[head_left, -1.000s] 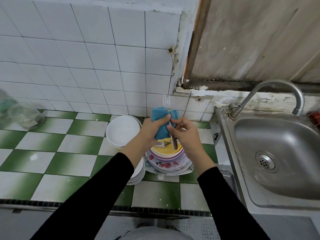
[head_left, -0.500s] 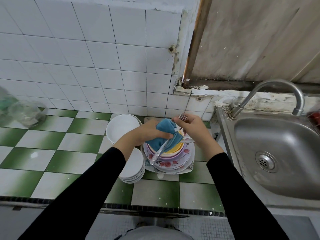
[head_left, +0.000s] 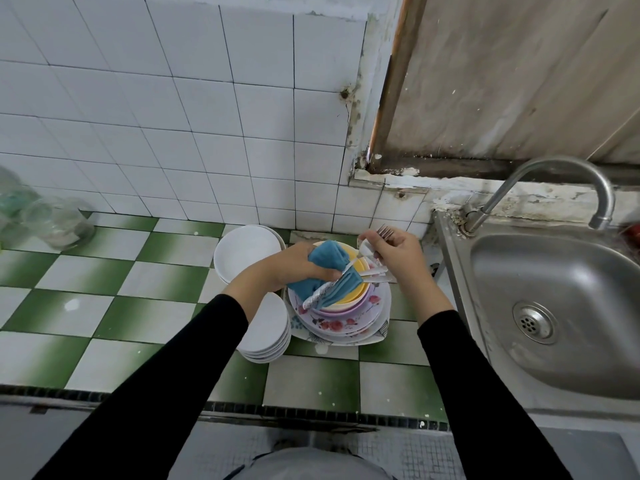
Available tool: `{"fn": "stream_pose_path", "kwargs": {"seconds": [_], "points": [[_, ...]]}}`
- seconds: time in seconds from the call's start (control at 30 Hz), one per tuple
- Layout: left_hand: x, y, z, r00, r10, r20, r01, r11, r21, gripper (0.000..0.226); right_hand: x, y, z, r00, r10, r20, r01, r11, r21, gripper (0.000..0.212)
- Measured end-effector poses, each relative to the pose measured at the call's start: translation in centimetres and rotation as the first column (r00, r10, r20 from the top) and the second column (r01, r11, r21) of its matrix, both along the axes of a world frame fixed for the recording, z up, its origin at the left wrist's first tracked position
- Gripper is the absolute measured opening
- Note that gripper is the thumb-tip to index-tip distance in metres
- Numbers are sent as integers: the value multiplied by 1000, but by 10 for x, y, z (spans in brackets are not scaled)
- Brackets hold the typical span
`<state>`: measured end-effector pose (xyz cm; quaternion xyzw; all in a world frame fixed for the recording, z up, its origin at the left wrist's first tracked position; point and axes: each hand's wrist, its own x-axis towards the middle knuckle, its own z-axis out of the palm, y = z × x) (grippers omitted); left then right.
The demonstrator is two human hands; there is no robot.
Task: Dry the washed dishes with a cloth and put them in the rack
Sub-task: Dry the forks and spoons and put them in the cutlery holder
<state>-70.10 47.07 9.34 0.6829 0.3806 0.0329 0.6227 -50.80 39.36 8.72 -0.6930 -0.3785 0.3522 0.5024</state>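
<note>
Over the plate stack (head_left: 346,327), left hand (head_left: 287,266) fingers grip the blue cloth (head_left: 325,261) round a fork (head_left: 383,232), right hand (head_left: 398,254) fingers pinching its tine end.

Blurred glass jars (head_left: 52,221) cut by left edge, red thing (head_left: 633,235) cropped at right, fork (head_left: 384,232) neck hidden in right hand (head_left: 398,261).

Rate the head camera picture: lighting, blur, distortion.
Head view: soft, even light without hard shadows; wide-angle distortion bends the grid of the white wall tiles; the clear glass jars at the left edge are smeared; the blue cloth in the left hand and the metal fork in the right hand are sharp.
</note>
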Motion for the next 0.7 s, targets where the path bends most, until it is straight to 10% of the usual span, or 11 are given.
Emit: {"fn": "stream_pose_path", "kwargs": {"seconds": [0.33, 0.7], "points": [[2, 3, 4, 1000, 7, -29, -6, 1000, 20, 54, -7, -3, -8, 998, -34, -43, 35, 999, 10, 19], [-16, 4, -3, 993, 120, -20, -120, 992, -43, 22, 13, -15, -12, 951, -277, -138, 283, 959, 29, 15]]}}
